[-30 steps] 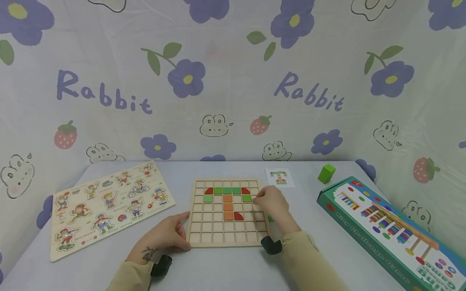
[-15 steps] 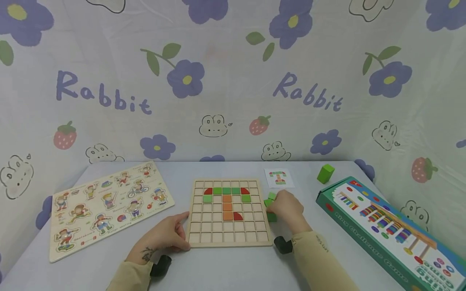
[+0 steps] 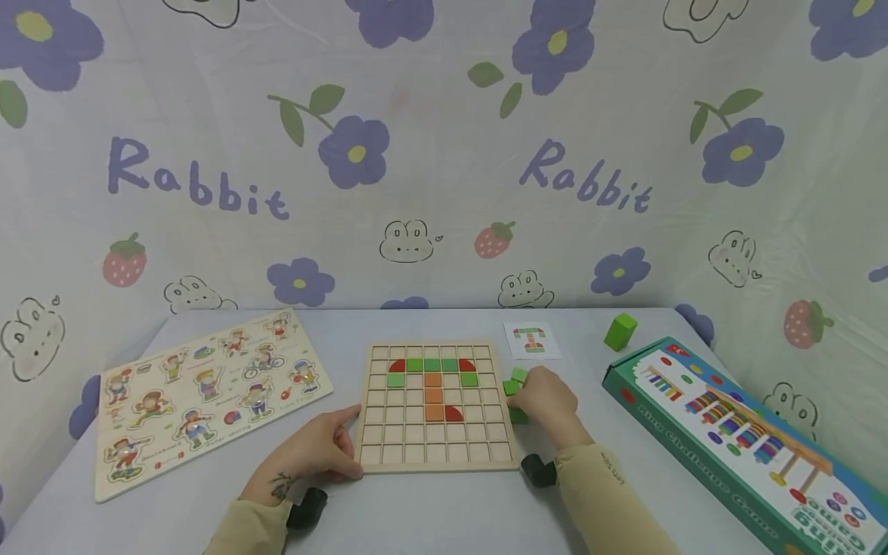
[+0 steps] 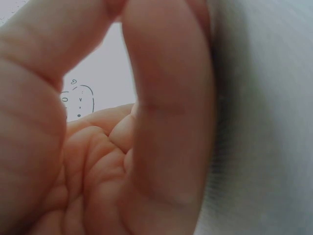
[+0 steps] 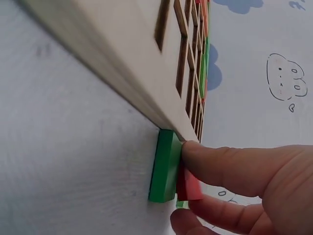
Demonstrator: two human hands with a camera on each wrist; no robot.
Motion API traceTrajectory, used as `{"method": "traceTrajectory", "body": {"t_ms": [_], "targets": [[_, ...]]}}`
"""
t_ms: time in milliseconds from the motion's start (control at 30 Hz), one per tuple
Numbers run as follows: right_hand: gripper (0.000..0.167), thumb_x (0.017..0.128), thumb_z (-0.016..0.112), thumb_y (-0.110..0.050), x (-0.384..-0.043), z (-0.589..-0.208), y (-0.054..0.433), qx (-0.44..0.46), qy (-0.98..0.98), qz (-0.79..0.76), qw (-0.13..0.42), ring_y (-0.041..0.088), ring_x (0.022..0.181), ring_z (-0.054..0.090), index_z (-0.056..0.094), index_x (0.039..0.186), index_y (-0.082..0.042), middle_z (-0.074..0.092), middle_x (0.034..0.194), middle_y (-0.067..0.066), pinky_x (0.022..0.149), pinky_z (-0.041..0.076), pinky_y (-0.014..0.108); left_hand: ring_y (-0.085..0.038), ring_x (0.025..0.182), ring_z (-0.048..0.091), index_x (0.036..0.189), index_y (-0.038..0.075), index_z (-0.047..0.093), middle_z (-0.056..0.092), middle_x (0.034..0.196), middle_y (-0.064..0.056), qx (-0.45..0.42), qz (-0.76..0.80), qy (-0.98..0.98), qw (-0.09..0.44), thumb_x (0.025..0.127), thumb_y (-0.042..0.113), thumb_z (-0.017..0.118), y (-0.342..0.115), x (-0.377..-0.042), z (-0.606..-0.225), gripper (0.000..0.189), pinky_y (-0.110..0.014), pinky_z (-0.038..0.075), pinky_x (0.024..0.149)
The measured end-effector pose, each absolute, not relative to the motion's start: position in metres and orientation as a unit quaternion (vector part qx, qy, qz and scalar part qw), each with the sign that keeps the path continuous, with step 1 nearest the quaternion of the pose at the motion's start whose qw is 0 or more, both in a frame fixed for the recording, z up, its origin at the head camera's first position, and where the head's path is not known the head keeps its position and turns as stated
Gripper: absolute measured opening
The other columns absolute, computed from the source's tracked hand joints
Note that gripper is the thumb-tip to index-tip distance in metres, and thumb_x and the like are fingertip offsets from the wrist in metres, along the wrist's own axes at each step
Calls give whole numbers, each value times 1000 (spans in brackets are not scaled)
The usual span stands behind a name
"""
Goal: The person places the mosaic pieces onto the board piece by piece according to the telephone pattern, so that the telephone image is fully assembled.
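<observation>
A wooden grid board (image 3: 437, 467) lies on the table with red, green and orange pieces set in its cells, shaped like a T. A red quarter-round piece (image 3: 453, 414) sits beside the lowest orange piece (image 3: 434, 413). My left hand (image 3: 315, 447) touches the board's left edge with index finger and thumb. To the right of the board, my right hand (image 3: 548, 402) pinches a small red block (image 5: 189, 186) between thumb and fingers, seen in the right wrist view. A dark green block (image 5: 164, 166) stands right beside it. Several green blocks (image 3: 512, 387) lie by the board's right edge.
A pattern card (image 3: 516, 351) lies behind the loose blocks. At the left is a wooden picture puzzle (image 3: 208, 397). A green block (image 3: 620, 331) stands at the back right, near a long game box (image 3: 735, 447). A printed curtain (image 3: 444, 154) hangs behind the table.
My right hand has moved from over the board's right edge to the loose blocks beside it and lower, and now grips a red block. The left hand has stayed at the board's edge.
</observation>
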State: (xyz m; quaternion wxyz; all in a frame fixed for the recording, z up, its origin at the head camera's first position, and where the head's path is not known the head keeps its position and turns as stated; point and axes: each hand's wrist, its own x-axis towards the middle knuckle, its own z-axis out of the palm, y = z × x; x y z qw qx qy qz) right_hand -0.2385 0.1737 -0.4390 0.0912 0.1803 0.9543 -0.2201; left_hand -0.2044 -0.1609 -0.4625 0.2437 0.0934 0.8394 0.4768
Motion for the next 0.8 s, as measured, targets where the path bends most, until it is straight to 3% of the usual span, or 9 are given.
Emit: {"method": "traceTrajectory", "body": {"t_ms": [267, 600, 800], "targets": [[27, 72, 76, -20, -239, -439, 180, 165, 944, -275, 83, 22, 75, 50, 55, 79, -5, 55, 79, 7, 61, 36, 32, -9, 49, 49, 144, -2, 25, 57, 62, -2, 96, 478, 838, 246, 61, 1, 80, -162, -205, -463, 100, -24, 42, 48], [14, 78, 71, -15, -239, -419, 165, 64, 904, -423, 6, 18, 69, 54, 61, 84, -6, 61, 84, 9, 56, 41, 27, -9, 49, 49, 144, -1, 25, 57, 62, -2, 99, 484, 834, 247, 61, 1, 81, -162, -205, -463, 100, -24, 42, 48], [10, 78, 69, -4, -237, -410, 134, 16, 856, -515, 27, 13, 57, 55, 61, 84, -2, 61, 73, 8, 54, 49, 24, -10, 50, 50, 144, -1, 25, 57, 62, -2, 97, 483, 834, 250, 61, 2, 81, -162, -205, -462, 100, -24, 43, 48]]}}
